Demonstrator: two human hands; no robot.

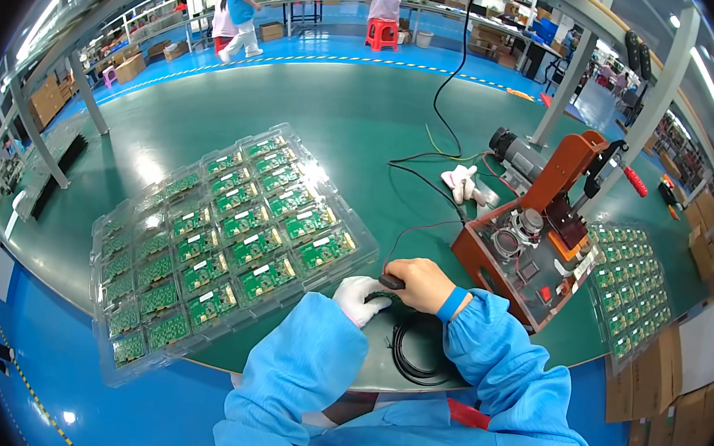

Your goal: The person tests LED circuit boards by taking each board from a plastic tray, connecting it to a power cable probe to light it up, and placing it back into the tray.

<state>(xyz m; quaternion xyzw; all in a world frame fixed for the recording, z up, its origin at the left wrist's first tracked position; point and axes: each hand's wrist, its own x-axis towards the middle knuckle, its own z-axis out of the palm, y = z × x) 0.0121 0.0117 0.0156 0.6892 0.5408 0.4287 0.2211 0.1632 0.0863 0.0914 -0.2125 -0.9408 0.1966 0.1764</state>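
Observation:
My left hand [359,301], in a white glove, is closed at the near edge of the table. Its fingers pinch a small dark green piece [382,295] that looks like a circuit board, mostly hidden by both hands. Bare but for a blue wristband [452,304], my right hand [422,283] grips a short black-handled tool [392,281] just above that piece. The tool's tip cannot be made out. To the left, a clear plastic tray [355,227] holds rows of green circuit boards [264,277], its corner close to my left hand.
A coil of black cable [413,357] lies below my hands. At right stands a red-brown fixture [489,274] with a red-handled toggle clamp [634,181], a grey motor [518,157] and white gloves [461,181] beside it. Another board tray [630,288] sits farther right. Black cable [437,102] hangs overhead.

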